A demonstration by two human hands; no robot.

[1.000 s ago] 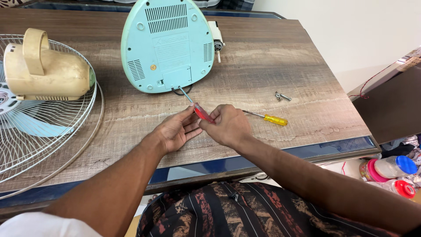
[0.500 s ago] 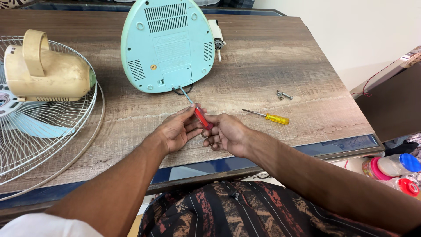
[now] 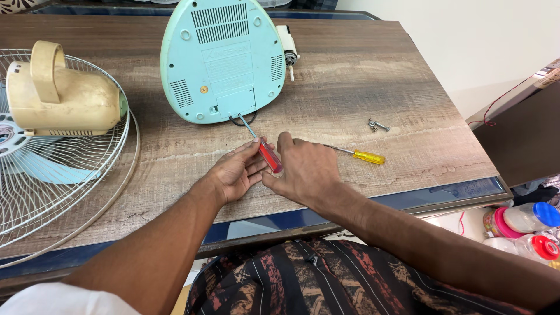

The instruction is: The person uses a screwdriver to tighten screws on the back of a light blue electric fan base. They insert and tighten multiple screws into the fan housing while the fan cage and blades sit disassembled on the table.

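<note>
The red-handled screwdriver (image 3: 267, 153) lies between my hands on the wooden surface (image 3: 361, 87), its tip at the pale blue fan base (image 3: 224, 61). My left hand (image 3: 236, 172) and right hand (image 3: 303, 169) pinch its handle, grip closed. A yellow screwdriver (image 3: 361, 155) lies just beside.

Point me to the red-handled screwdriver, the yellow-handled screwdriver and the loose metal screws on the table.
red-handled screwdriver (image 3: 270, 157): head view, on its red handle between both hands.
yellow-handled screwdriver (image 3: 370, 156): head view, on its yellow handle.
loose metal screws (image 3: 378, 125): head view, on the small metal cluster.
</note>
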